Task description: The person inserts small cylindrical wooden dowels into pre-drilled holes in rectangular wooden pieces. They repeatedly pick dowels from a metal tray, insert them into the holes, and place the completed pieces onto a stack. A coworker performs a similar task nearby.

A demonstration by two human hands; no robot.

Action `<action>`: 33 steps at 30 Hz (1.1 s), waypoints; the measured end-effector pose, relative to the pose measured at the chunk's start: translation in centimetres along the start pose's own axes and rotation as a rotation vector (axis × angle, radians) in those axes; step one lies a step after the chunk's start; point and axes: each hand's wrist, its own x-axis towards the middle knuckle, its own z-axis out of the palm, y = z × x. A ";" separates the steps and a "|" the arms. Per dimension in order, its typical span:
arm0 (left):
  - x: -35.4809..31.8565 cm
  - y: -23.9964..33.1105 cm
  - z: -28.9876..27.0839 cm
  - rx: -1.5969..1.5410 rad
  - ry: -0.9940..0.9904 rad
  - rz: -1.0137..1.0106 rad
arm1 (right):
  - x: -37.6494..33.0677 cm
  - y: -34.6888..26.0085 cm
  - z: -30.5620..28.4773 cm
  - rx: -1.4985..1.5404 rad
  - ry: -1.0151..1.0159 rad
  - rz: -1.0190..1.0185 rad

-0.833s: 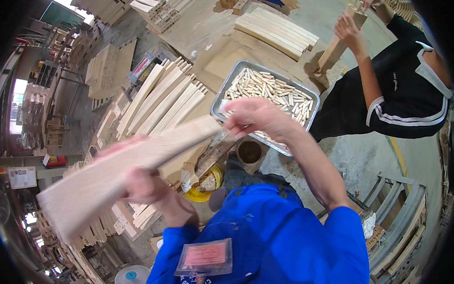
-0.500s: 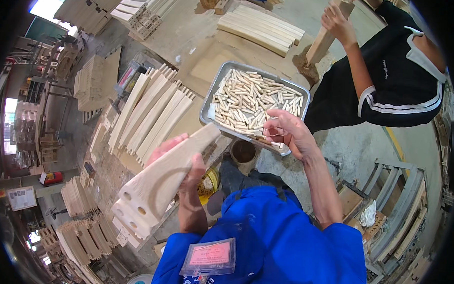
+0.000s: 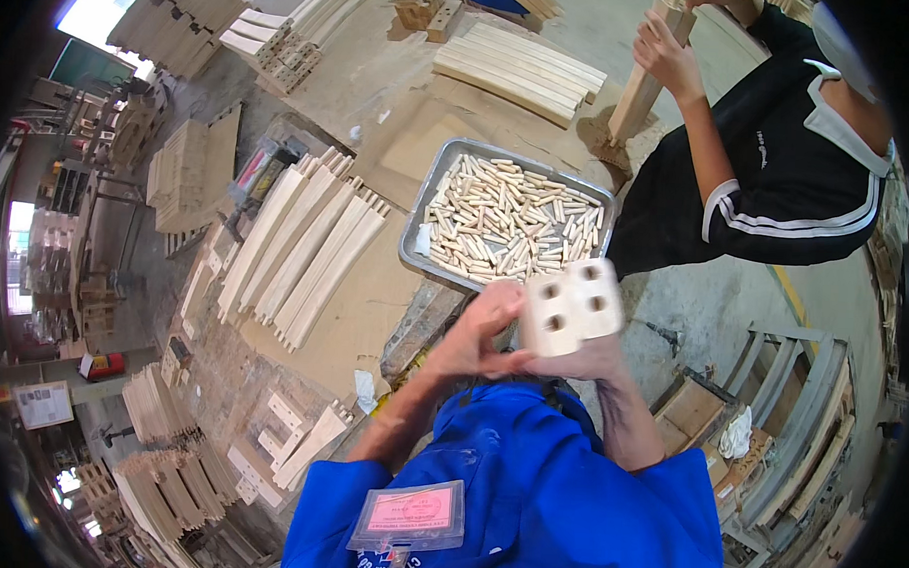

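Above my lap, at the near side of a metal tray (image 3: 408,227), I hold a pale wooden furniture part (image 3: 572,313). Its end face with several round holes is turned up, and its length is foreshortened out of sight. My left hand (image 3: 478,335) closes against its left side, with the fingertips partly hidden. From below and the right, my right hand (image 3: 590,361) wraps round it, a little blurred; whether a dowel is also in those fingers cannot be seen. Many loose wooden dowels (image 3: 507,211) fill the tray.
Curved wooden parts with dowelled ends (image 3: 316,239) lie left of the tray. Flat wooden bars (image 3: 522,71) lie beyond it. At the right a co-worker in black (image 3: 779,175) holds an upright wooden post (image 3: 646,90). A grey rack (image 3: 786,396) stands lower right.
The wooden part has moved from the left to the middle and swung so its holed end faces up. My right hand has left the dowel tray and come to the part.
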 end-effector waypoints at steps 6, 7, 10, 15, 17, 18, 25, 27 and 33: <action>0.7 -11.4 0.4 0.436 -0.263 -0.675 | -3.9 -4.2 -4.8 0.098 0.330 0.178; 0.9 -11.9 1.5 0.513 -0.340 -0.621 | -4.3 -4.2 -5.2 0.002 0.326 0.225; 0.9 -12.8 3.8 0.660 -0.461 -0.556 | -5.2 -2.8 -5.7 -0.255 0.295 0.274; 0.8 -12.2 1.6 0.328 -0.264 -0.604 | -6.8 3.6 -5.7 -0.415 0.275 0.297; 1.4 -9.7 0.5 0.054 -0.177 -0.705 | -7.1 4.9 -5.7 -0.422 0.253 0.349; 1.1 -9.0 0.0 -0.100 -0.105 -0.723 | -7.0 5.6 -5.6 -0.445 0.217 0.342; 4.5 0.3 -2.5 -0.006 -0.246 -0.364 | -5.6 6.8 -5.2 -0.523 0.064 0.319; 4.2 0.3 -2.4 0.037 -0.190 -0.265 | -5.1 6.4 -5.2 -0.536 0.034 0.308; 4.9 1.3 -3.6 0.048 -0.275 -0.317 | -4.3 5.7 -5.0 -0.484 0.027 0.270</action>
